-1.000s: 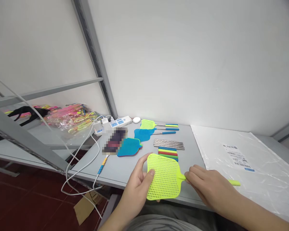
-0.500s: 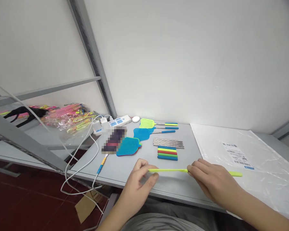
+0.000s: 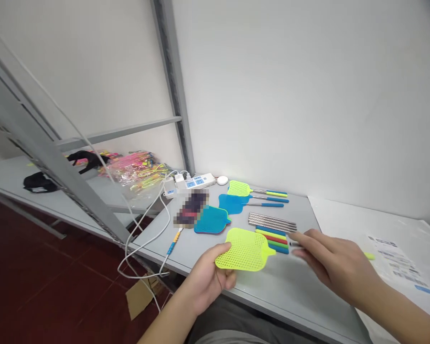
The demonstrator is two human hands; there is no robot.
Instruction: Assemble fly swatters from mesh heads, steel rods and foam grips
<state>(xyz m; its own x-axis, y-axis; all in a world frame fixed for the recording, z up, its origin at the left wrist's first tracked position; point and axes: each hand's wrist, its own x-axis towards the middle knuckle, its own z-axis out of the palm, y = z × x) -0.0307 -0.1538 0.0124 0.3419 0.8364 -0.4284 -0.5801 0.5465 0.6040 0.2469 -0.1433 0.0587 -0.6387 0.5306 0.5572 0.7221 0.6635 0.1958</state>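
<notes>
My left hand (image 3: 209, 277) is closed on the edge of a yellow-green fly swatter head (image 3: 243, 249), a perforated paddle tilted toward me with its neck pointing right. Held in my right hand (image 3: 338, 260) is a swatter handle (image 3: 369, 256); its yellow-green end sticks out behind the hand and a short metal tip shows in front. A gap separates that tip from the paddle's neck. Just beyond lie several coloured handle grips (image 3: 272, 237) side by side and a row of metal rods (image 3: 272, 221). Blue swatter heads (image 3: 211, 220) are stacked to the left.
Assembled swatters (image 3: 238, 188) lie at the table's back, near a power strip (image 3: 200, 181) and a round white object (image 3: 222, 180). A blurred-out dark item (image 3: 191, 209) and loose white cables are at left. White plastic packaging (image 3: 347, 220) covers the right side.
The swatter head and the handle, joined in line before, are now apart. My left hand has turned the head face up; my right hand has drawn the handle right. The view has shifted left.
</notes>
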